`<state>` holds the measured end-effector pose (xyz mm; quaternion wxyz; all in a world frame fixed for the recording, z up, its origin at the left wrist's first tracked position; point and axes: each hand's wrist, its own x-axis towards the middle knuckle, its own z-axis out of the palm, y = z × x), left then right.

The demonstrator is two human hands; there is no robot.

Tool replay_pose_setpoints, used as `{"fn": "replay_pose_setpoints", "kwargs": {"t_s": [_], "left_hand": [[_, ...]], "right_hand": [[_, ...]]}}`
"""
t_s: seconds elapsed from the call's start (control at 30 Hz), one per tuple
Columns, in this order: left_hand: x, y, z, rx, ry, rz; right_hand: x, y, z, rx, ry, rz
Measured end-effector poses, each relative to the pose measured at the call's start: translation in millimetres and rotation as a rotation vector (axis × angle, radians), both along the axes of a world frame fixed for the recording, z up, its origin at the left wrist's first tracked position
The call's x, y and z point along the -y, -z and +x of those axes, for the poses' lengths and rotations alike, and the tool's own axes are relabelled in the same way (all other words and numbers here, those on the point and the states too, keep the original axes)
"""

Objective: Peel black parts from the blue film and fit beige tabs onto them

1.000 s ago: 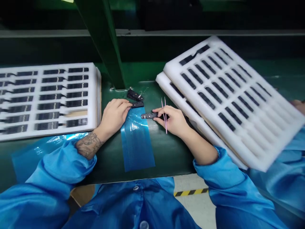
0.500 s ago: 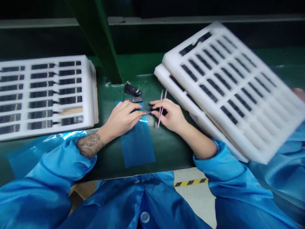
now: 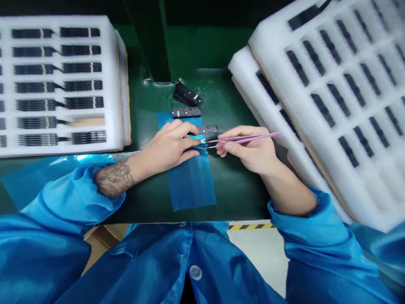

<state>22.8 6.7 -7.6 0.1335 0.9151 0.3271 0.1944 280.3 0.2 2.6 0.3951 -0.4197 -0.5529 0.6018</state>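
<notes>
pink tweezers [image 3: 243, 138] level, tips on blue film [image 3: 193, 185]

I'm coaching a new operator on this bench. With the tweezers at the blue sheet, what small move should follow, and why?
Probably pinch the pink tweezers shut at the blue sheet and lift gently. Their tips meet its patterned surface right beside the left hand, which presses the sheet flat. The right hand grips them, and a black part lies just beyond.

The left hand [image 3: 171, 145] presses flat on a blue film strip [image 3: 191, 181] on the green table [image 3: 234, 190]. The right hand [image 3: 249, 150] pinches pink tweezers [image 3: 243, 138], their tips at the strip beside a small black part [image 3: 207, 129]. White foam trays [image 3: 63, 84] flank both sides.
</notes>
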Motion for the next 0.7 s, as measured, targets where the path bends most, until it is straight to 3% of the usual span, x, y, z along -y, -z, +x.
{"fn": "replay_pose_setpoints", "kwargs": {"t_s": [0.23,0.7], "left_hand": [[-1,0.2,5,-0.015,-0.057,-0.104],[-2,1.9,8,0.023,-0.087,-0.184]], "right_hand": [[2,4.8,-5,0.238,0.069,0.297],[5,5.1,-11,0.335,0.117,0.323]]}}
